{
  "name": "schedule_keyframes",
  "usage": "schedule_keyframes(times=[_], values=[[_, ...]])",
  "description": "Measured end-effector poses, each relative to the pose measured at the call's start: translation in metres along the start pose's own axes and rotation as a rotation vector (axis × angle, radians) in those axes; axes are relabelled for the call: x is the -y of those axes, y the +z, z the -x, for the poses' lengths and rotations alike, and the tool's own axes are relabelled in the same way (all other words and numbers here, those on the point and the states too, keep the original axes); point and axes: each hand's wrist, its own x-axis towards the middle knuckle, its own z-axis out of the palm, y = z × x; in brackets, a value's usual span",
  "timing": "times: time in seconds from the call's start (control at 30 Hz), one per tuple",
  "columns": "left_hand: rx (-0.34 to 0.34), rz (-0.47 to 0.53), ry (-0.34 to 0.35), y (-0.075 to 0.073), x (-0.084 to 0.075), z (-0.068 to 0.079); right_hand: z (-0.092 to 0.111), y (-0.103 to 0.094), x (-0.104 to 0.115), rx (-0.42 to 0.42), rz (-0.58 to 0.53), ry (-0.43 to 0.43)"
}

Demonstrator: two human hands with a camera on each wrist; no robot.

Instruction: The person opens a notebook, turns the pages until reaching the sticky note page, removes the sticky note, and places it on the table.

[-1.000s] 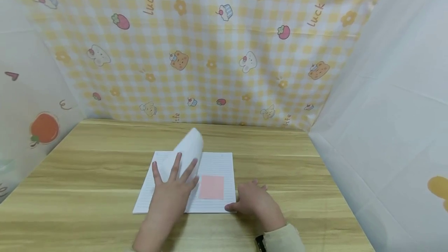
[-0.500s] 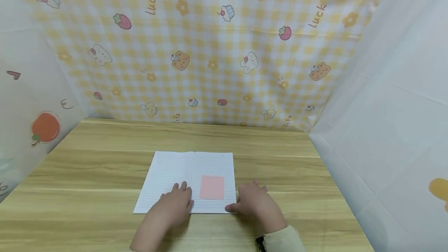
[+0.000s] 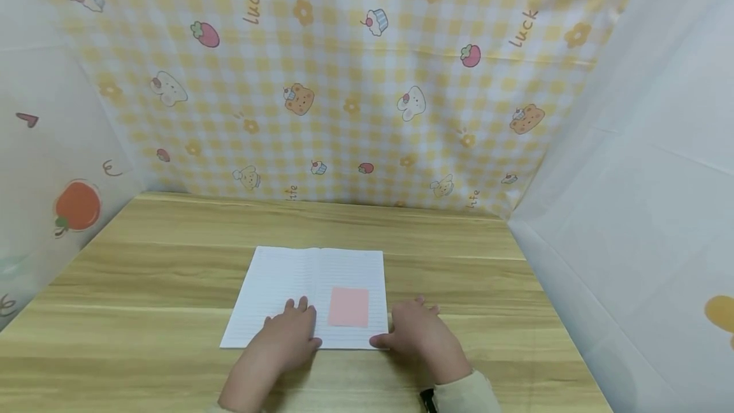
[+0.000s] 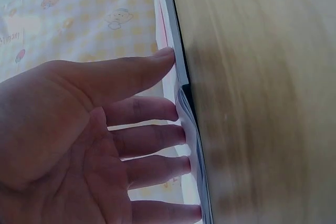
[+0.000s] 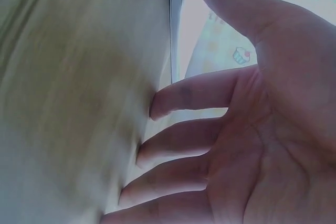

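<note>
A lined notebook (image 3: 352, 268) lies spread flat on the table, its spine running down the middle. On its right page sits a square pink sticky note (image 3: 348, 306). My left hand (image 3: 287, 336) rests on the lower part of the notebook near the spine; in the left wrist view its fingertips (image 4: 181, 135) touch the left page and the thumb touches the right page. My right hand (image 3: 417, 330) has its thumb on the notebook's lower right corner. Its other fingers (image 5: 181, 140) rest on the tabletop beside the book, slightly bent and holding nothing.
The wood-grain table (image 3: 172, 285) extends around the notebook on all sides. A yellow checked cloth (image 3: 344, 69) with cartoon prints hangs behind it. White sheets stand as walls at the left and right. A dark band (image 3: 428, 400) shows at the right sleeve.
A raised page under my left hand has come down flat on the left side. My left hand has drawn back toward the lower spine, and its thumb has moved right. My right hand stays put.
</note>
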Motion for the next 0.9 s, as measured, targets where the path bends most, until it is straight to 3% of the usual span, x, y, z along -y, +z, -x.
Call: schedule_keyframes(times=[0.2,0.4,0.57,0.7,0.9], values=[[0.013,0.012,-0.015,-0.001,0.0,-0.001,0.006,-0.012,0.008,0.027,0.06,-0.063],[0.002,0.005,-0.004,-0.004,-0.001,0.0,-0.002,0.003,0.036,-0.155,0.346,-0.225],[0.004,0.0,-0.007,-0.003,-0.001,-0.001,0.003,0.013,0.059,-0.238,0.649,-0.466],[0.006,-0.005,-0.02,-0.002,-0.001,-0.002,0.002,0.017,0.071,-0.239,0.826,-0.575],[-0.013,0.006,-0.008,-0.001,-0.002,-0.002,-0.006,0.02,0.083,-0.249,0.936,-0.641]])
